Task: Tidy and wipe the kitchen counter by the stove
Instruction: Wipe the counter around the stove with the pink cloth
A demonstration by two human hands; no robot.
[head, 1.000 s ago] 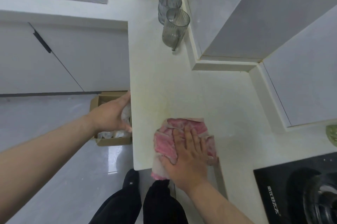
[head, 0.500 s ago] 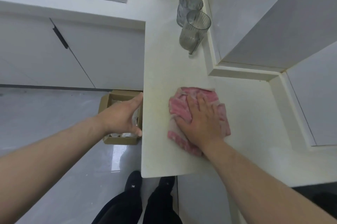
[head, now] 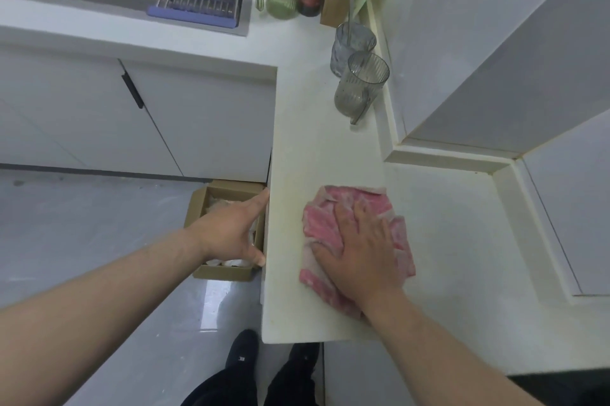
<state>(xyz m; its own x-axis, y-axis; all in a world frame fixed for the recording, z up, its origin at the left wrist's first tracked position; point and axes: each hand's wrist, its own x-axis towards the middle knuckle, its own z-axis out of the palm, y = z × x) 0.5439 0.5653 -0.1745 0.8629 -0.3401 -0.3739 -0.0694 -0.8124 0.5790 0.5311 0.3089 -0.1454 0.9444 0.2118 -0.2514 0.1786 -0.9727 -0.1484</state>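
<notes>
The right hand (head: pixel 363 257) lies flat, fingers spread, palm pressing down on a crumpled pink-and-white terry cloth (head: pixel 325 217) on the pale cream stone counter (head: pixel 317 148). The cloth looks soft, light and limp. It will likely bunch and slide under a push, so a broad flat palm at its middle suits it better than a pinch at a corner.

The left hand (head: pixel 231 230) is at 9 o'clock from the cloth. It is open, with straight fingers and the thumb apart, held against the counter's side edge above an open brown cardboard box (head: pixel 203 207) on the floor. Two ribbed clear glass tumblers (head: pixel 361 85) stand well apart at 12 o'clock.

A second ago the cloth overhung the counter's near edge. It has since travelled toward 12 o'clock and now lies wholly on the surface. The left hand has kept its station at the edge.
</notes>
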